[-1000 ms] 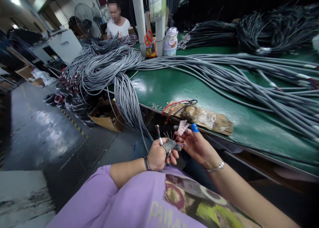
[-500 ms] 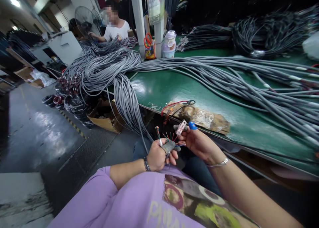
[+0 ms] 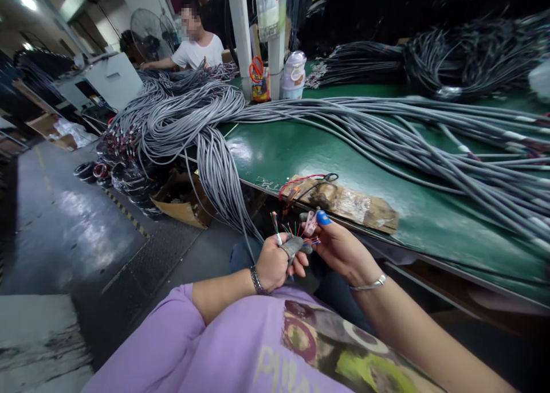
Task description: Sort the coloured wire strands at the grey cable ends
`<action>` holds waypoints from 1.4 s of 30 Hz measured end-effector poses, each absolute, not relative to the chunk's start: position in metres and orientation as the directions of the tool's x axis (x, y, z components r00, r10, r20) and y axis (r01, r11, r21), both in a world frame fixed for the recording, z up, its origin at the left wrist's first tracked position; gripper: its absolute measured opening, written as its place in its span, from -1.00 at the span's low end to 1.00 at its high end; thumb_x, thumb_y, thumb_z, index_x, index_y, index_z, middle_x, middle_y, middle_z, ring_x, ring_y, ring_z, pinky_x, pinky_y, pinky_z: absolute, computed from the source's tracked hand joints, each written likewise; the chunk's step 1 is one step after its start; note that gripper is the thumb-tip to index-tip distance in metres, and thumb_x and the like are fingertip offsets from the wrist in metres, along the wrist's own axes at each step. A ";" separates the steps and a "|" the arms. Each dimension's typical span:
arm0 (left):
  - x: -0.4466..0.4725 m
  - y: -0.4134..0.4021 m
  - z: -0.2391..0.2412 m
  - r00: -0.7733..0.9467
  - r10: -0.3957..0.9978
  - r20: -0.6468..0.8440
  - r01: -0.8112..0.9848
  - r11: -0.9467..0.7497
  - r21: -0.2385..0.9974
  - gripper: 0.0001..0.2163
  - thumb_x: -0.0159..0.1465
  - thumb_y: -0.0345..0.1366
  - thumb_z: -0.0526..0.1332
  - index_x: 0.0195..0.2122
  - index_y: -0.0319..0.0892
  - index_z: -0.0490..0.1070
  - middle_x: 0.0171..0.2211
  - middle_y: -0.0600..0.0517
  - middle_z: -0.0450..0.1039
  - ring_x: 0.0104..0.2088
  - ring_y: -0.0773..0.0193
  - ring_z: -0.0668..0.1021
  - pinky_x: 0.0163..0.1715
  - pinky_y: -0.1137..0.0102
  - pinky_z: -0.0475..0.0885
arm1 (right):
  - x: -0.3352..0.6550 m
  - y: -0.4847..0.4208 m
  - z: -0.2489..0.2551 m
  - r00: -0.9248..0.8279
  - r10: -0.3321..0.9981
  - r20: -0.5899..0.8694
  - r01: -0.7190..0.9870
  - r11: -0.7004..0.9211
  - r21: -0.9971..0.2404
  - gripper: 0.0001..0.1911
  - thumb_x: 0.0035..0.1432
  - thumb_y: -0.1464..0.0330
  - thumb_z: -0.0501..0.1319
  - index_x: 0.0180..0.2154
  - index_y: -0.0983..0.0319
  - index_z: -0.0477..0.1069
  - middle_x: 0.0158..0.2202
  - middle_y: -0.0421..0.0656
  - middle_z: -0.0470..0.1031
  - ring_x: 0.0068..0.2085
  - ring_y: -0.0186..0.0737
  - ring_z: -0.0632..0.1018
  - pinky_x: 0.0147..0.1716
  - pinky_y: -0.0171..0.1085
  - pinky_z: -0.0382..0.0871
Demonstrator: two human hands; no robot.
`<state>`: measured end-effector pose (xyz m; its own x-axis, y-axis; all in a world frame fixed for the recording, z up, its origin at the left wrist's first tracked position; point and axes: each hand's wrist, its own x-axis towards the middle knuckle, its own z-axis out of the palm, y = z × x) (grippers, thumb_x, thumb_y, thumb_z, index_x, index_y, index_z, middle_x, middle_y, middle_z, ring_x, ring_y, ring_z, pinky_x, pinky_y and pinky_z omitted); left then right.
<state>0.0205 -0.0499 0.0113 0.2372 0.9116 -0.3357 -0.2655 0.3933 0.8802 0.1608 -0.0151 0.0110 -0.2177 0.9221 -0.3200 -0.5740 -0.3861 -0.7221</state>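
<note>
My left hand [image 3: 280, 261] is closed on the stripped end of a grey cable, with thin coloured wires [image 3: 294, 231] fanning out past the thumb. A grey cover wraps that thumb. Another bunch of wire ends [image 3: 275, 221] with a white band sticks up beside it. Just to the right, my right hand [image 3: 337, 241] pinches a small pale pink tool [image 3: 310, 224], perhaps a wire stripper, close against the fanned wires. Blue tape covers its thumb. The tool's far side is hidden by the fingers.
A long bundle of grey cables [image 3: 344, 111] crosses the green table [image 3: 266, 152] and hangs over its edge. A taped wooden board [image 3: 365, 207] lies at the front edge. A cup [image 3: 294, 75] stands by the post. Another person [image 3: 200, 52] sits at the back.
My right hand has moved slightly left, bringing the pink tool closer to the wires, and its thumb has come down onto the tool. The person behind has stretched an arm out further.
</note>
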 end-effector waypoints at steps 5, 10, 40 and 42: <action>0.022 -0.051 0.010 0.259 0.910 -0.325 -0.206 0.381 0.901 -0.62 0.06 0.04 0.27 -0.48 -0.22 0.29 -0.65 0.09 0.41 -0.77 0.43 0.41 -0.84 0.56 0.02 | 0.161 -0.014 0.004 -0.206 0.918 -0.339 -0.616 -0.391 -0.685 -0.67 -0.12 0.13 0.45 -0.35 0.19 0.56 -0.36 -0.15 0.61 -0.40 -0.30 0.53 -0.40 -0.34 0.45; 0.023 -0.051 0.011 0.258 0.906 -0.336 -0.178 0.386 0.905 -0.62 0.06 0.04 0.26 -0.48 -0.22 0.28 -0.65 0.09 0.40 -0.77 0.43 0.40 -0.84 0.56 0.03 | 0.159 -0.016 0.001 -0.223 0.922 -0.318 -0.598 -0.387 -0.702 -0.66 -0.04 0.06 0.39 -0.37 0.19 0.54 -0.36 -0.15 0.61 -0.45 -0.32 0.51 -0.41 -0.33 0.44; 0.013 -0.051 -0.010 0.368 0.853 -0.370 -0.060 0.419 0.906 -0.54 0.03 0.12 0.27 -0.46 -0.25 0.34 -0.59 0.02 0.45 -0.69 0.37 0.48 -0.77 0.56 0.21 | 0.167 -0.062 -0.011 -0.071 0.983 -0.169 -0.102 -0.176 -0.979 -0.58 -0.08 -0.01 0.35 -0.43 0.21 0.43 -0.50 -0.21 0.43 -0.45 -0.29 0.38 -0.40 -0.27 0.29; 0.013 -0.050 -0.012 0.445 0.802 -0.399 -0.013 0.451 0.892 -0.52 0.00 0.15 0.29 -0.48 -0.27 0.36 -0.57 -0.02 0.47 -0.64 0.32 0.52 -0.69 0.51 0.33 | 0.166 -0.059 -0.009 -0.087 0.985 -0.148 -0.073 -0.155 -0.985 -0.60 -0.08 0.01 0.35 -0.47 0.21 0.43 -0.52 -0.21 0.43 -0.46 -0.28 0.37 -0.41 -0.26 0.28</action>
